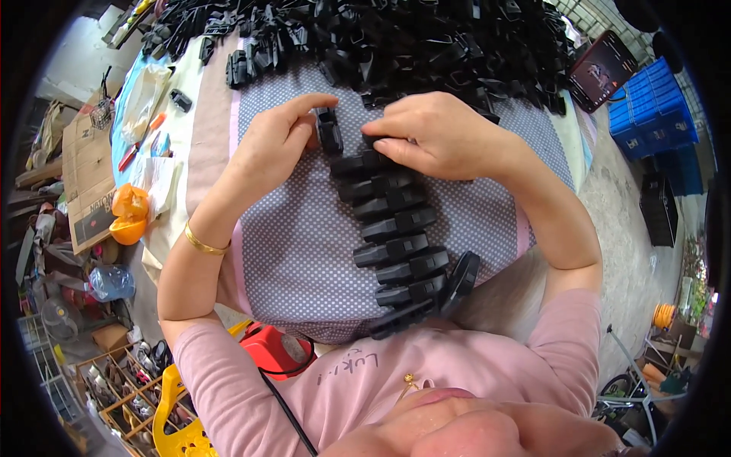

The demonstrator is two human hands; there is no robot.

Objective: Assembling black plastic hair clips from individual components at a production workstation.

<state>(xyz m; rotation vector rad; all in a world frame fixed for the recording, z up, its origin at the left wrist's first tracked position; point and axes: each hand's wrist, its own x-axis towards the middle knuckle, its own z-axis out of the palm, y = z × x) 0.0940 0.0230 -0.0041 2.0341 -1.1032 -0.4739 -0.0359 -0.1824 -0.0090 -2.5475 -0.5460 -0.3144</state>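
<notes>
A row of black plastic parts (396, 225), blocky and clip-like, runs down the middle of the patterned cloth toward my body. At its far end, my left hand (276, 139) has thumb and fingers closed at the side of a single black plastic part (329, 131) standing on end. Across from it, my right hand (442, 135) pinches the end of another black part, mostly hidden under the fingers at the top of the row. Closest to me, one part (461, 280) leans aslant beside the others.
A big heap of black parts (426, 53) covers the table's far side. A phone (603, 72) stands at the far right, near blue crates (651, 110). On the left lie an orange peel (129, 213), a red-handled tool (128, 157) and one loose part (180, 100).
</notes>
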